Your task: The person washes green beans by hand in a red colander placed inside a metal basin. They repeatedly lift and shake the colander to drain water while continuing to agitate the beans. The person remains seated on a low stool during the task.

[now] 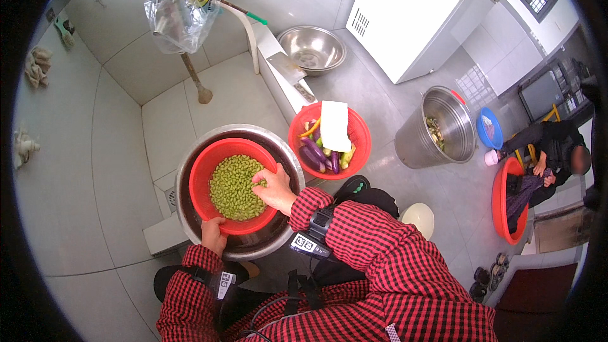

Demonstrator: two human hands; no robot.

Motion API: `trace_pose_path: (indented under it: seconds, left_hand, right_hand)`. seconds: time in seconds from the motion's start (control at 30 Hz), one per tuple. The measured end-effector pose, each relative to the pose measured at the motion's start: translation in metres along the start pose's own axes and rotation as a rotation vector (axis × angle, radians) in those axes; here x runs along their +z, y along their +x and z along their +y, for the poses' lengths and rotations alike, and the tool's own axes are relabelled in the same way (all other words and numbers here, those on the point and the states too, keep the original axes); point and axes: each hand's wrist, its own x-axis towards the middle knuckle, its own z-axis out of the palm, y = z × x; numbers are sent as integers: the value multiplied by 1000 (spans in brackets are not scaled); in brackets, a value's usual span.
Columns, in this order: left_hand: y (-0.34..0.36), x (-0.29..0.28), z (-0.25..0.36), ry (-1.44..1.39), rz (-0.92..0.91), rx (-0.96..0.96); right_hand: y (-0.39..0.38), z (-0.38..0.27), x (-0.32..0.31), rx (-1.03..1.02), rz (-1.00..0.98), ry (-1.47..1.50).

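A red plastic basin (199, 183) full of small green beans (231, 187) sits inside a wide steel basin (187, 209). My left hand (213, 231) grips the red basin's near rim at the lower left. My right hand (275, 187) reaches over its right side, fingers bent and close together at the beans; what is between them is too small to make out. Just to the right, a red colander (358, 126) holds eggplants (316, 155), green and yellow vegetables, and a white rectangular item (334, 125) on top.
A steel bucket (408, 145), a white appliance (405, 19) and a steel bowl (329, 44) stand beyond. At right, a seated person (554, 145) handles dark cloth over a red tub (497, 209), near a blue basin (497, 139). A ledge (269, 47) edges the tiled recess.
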Motion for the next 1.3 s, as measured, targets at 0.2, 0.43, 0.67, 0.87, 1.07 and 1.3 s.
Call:
trace_pose_path:
  seconds: [0.2,0.43,0.67,0.87,1.07,1.3]
  left_hand:
    - [-3,4,1,1,-6,1]
    - [-3,3,1,21,-43,4]
    - [-2,0,6,36,-9,-74]
    - [-5,8,7,31,15,-27]
    - [-1,1,6,20,-2,-42]
    - [0,2,6,25,2,-49]
  right_hand:
    - [-1,1,-1,-3,17,15]
    - [-3,1,-5,-16,-11,41]
    - [-9,-2,-8,-10,-5,51]
    - [-9,-1,-10,-25,4,77]
    - [-8,0,-10,-7,-5,64]
    - [-10,1,-11,4,-22,54]
